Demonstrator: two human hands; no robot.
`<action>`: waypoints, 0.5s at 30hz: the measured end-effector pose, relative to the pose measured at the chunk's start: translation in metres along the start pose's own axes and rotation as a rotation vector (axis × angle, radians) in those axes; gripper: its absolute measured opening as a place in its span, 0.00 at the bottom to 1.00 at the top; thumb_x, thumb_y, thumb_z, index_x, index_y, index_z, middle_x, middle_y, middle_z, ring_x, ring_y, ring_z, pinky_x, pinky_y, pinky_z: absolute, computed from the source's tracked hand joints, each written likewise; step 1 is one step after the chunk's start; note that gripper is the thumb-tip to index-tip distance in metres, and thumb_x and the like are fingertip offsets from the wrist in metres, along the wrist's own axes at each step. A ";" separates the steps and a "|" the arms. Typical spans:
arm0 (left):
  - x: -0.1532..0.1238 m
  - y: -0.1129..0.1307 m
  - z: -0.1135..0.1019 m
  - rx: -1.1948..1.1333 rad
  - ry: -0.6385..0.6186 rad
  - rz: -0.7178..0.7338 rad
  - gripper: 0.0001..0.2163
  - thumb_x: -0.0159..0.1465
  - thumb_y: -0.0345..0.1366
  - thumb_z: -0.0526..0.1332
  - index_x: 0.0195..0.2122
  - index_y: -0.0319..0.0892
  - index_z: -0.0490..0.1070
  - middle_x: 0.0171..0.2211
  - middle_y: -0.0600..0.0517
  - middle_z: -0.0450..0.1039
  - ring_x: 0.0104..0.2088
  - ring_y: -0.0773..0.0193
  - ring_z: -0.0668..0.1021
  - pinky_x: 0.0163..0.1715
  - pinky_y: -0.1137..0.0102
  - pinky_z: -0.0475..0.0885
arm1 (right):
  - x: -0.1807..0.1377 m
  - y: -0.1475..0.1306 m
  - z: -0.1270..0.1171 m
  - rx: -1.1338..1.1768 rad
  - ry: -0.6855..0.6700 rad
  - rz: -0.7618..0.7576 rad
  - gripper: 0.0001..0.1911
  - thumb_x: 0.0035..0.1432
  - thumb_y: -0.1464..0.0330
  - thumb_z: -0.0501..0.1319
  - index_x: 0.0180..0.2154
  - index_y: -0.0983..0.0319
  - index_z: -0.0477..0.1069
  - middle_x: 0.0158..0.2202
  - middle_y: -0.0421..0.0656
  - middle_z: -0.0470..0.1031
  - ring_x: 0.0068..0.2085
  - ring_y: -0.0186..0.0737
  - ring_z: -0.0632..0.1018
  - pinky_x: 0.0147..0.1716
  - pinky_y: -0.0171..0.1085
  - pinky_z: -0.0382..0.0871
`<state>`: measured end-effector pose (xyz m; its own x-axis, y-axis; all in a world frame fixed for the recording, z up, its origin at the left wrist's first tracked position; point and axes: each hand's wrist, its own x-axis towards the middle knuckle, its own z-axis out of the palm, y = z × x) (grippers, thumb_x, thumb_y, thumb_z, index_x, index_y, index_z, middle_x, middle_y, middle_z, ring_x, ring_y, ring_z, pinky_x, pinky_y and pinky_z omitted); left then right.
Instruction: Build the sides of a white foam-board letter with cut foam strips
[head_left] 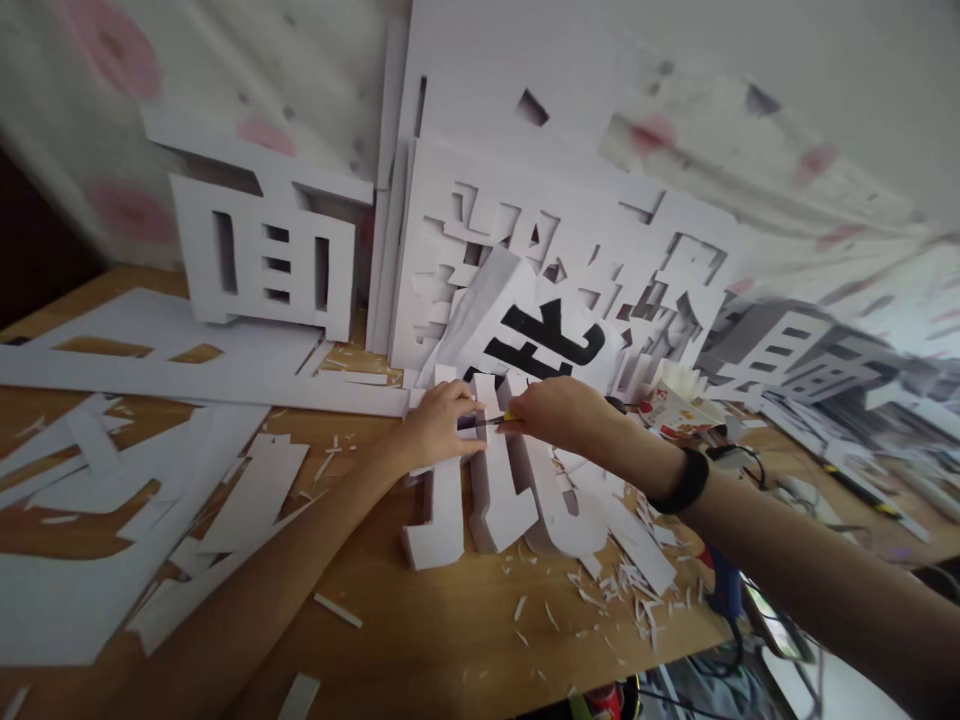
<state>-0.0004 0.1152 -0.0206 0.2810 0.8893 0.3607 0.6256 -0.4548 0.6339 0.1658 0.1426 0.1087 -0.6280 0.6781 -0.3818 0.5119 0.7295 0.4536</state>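
A white three-dimensional foam-board character (495, 500) stands on the wooden table in front of me. My left hand (442, 425) grips its upper left part, thumb and fingers around a small strip between two strokes. Closed around the yellow handle of a craft knife (508, 418), my right hand (555, 415) wears a black band at the wrist. The thin blade points left, touching or just over the character's upper middle near my left fingertips. Behind it leans a white sheet with a printed black character (547, 335).
Cut white boards (150, 340) and offcuts lie on the left. A finished raised character (270, 260) stands behind them, beside tall cut-out sheets (480, 120). Scraps (637, 590) litter the right front. A blue glue gun (724, 590) hangs near the table's edge; another knife (862, 490) lies far right.
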 end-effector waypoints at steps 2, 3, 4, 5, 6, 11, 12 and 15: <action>0.000 -0.001 -0.001 -0.005 -0.016 -0.004 0.18 0.54 0.40 0.71 0.45 0.43 0.76 0.43 0.48 0.69 0.47 0.54 0.73 0.50 0.59 0.69 | 0.002 -0.001 -0.004 -0.010 -0.014 -0.006 0.23 0.68 0.54 0.55 0.38 0.65 0.79 0.31 0.51 0.79 0.32 0.45 0.78 0.23 0.37 0.56; 0.000 -0.001 -0.002 -0.012 -0.027 -0.002 0.19 0.53 0.40 0.70 0.46 0.43 0.76 0.44 0.48 0.69 0.47 0.54 0.73 0.51 0.59 0.69 | 0.003 -0.002 -0.005 -0.014 -0.021 -0.008 0.23 0.68 0.54 0.55 0.38 0.65 0.79 0.31 0.51 0.79 0.33 0.46 0.79 0.23 0.38 0.56; 0.000 0.000 -0.003 -0.020 -0.039 0.000 0.19 0.54 0.40 0.70 0.46 0.44 0.76 0.44 0.48 0.69 0.47 0.54 0.73 0.51 0.60 0.69 | 0.003 -0.002 -0.007 -0.018 -0.026 -0.009 0.23 0.68 0.54 0.55 0.38 0.65 0.79 0.31 0.51 0.79 0.33 0.47 0.79 0.24 0.38 0.56; 0.000 0.000 -0.004 -0.024 -0.052 0.002 0.19 0.54 0.40 0.70 0.47 0.44 0.75 0.44 0.48 0.68 0.47 0.54 0.73 0.51 0.60 0.69 | 0.004 -0.003 -0.009 -0.022 -0.031 -0.012 0.22 0.68 0.55 0.55 0.38 0.65 0.79 0.32 0.52 0.79 0.33 0.47 0.79 0.24 0.38 0.57; -0.001 0.000 -0.004 -0.024 -0.061 0.000 0.19 0.54 0.40 0.69 0.47 0.44 0.75 0.44 0.48 0.68 0.47 0.54 0.73 0.51 0.60 0.69 | 0.004 -0.003 -0.010 -0.025 -0.037 -0.014 0.22 0.67 0.55 0.55 0.38 0.65 0.79 0.32 0.52 0.79 0.34 0.47 0.79 0.24 0.38 0.57; -0.001 0.002 -0.004 -0.006 -0.059 -0.025 0.19 0.53 0.38 0.69 0.47 0.44 0.74 0.44 0.48 0.69 0.48 0.54 0.72 0.52 0.59 0.68 | 0.006 -0.008 -0.017 -0.034 -0.071 -0.008 0.22 0.67 0.55 0.56 0.39 0.65 0.79 0.35 0.53 0.79 0.35 0.47 0.79 0.26 0.38 0.59; -0.001 0.003 -0.004 -0.005 -0.055 -0.021 0.19 0.53 0.37 0.69 0.47 0.44 0.74 0.44 0.48 0.69 0.48 0.54 0.72 0.52 0.59 0.68 | 0.006 -0.009 -0.019 -0.035 -0.077 0.000 0.22 0.67 0.55 0.56 0.39 0.65 0.79 0.36 0.53 0.79 0.35 0.47 0.79 0.25 0.38 0.59; -0.002 0.004 -0.004 -0.009 -0.045 -0.002 0.19 0.53 0.36 0.68 0.46 0.44 0.74 0.43 0.48 0.70 0.48 0.53 0.73 0.51 0.59 0.69 | 0.007 -0.013 -0.023 -0.041 -0.085 0.022 0.22 0.66 0.54 0.57 0.38 0.65 0.79 0.36 0.53 0.79 0.35 0.48 0.79 0.24 0.39 0.59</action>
<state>-0.0010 0.1118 -0.0160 0.3119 0.8914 0.3287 0.6201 -0.4531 0.6405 0.1413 0.1364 0.1185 -0.5638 0.7005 -0.4375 0.4995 0.7111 0.4948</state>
